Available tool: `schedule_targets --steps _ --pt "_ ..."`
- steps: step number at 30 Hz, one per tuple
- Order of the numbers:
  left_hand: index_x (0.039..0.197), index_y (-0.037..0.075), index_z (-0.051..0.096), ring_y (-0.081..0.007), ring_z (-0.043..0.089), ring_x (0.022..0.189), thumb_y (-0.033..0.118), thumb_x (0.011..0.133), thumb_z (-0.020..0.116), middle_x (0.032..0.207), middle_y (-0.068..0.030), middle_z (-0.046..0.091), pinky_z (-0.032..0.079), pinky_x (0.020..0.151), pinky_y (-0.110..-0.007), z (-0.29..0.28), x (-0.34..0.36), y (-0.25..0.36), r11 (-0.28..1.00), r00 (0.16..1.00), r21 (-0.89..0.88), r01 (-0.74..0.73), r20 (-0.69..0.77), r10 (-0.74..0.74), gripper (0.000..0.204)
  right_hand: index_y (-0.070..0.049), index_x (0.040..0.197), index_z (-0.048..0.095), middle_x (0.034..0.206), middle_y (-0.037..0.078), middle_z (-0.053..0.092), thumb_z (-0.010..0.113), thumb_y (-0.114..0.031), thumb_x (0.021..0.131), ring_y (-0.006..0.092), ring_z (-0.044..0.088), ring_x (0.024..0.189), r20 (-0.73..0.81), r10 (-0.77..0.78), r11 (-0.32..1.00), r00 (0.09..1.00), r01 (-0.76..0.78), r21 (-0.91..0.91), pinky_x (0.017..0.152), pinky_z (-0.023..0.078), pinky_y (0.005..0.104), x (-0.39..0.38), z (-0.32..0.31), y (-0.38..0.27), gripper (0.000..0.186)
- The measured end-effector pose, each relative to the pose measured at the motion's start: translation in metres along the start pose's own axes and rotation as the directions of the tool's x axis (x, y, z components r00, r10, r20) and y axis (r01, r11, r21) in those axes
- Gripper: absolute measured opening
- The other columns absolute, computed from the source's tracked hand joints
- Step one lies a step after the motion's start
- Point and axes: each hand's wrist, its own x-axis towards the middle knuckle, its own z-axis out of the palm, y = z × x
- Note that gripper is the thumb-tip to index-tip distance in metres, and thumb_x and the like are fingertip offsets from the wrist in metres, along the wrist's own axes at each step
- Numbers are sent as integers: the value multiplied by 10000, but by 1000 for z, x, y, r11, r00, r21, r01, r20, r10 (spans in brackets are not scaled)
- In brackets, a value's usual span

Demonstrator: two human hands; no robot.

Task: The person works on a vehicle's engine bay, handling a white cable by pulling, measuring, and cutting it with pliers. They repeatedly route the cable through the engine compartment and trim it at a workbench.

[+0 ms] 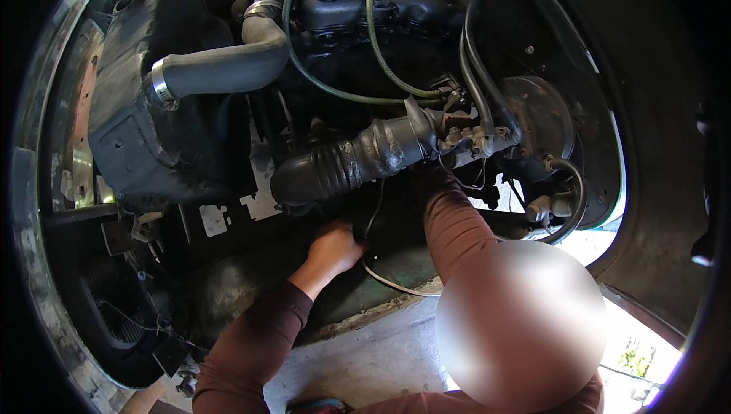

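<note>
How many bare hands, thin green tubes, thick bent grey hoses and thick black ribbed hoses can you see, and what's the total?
Bare hands: 1, the left; the right is hidden
Thin green tubes: 2
Thick bent grey hoses: 1
Thick black ribbed hoses: 1
Total: 5

In the lower middle, a dark metal ledge (403, 256) has crusty dirt (369, 314) along its edge and a pale wire (390, 283) across it.

smooth cable (395, 285), matt hose (221, 71), shiny metal clamp (160, 81)
</note>
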Motion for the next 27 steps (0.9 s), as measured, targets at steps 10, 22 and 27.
schedule_targets --steps 10,22,27 --pt "1166 -26 692 -416 691 1047 370 858 756 1103 -281 705 556 896 -463 -1 -1 0 998 999 -50 -34 -43 32 505 -49 1442 521 1389 201 618 546 -316 999 413 595 1265 44 -31 995 999 35 -98 1160 386 519 3 2 3 518" --pt "1108 -7 716 -405 689 1068 379 847 772 1139 -255 707 553 908 -472 6 -2 -4 1000 997 -31 -4 -71 1 470 -52 1444 525 1391 198 625 544 -303 1003 413 598 1265 126 -77 960 989 107 -257 1163 383 514 3 6 1 507" --pt "1143 1 697 -401 697 1037 344 822 775 1101 -251 718 551 897 -463 14 10 -12 994 995 -75 -83 -69 78 477 -53 1444 527 1392 197 627 543 -298 1005 413 600 1265 296 -127 913 947 228 -339 1164 382 512 -42 -6 8 503"
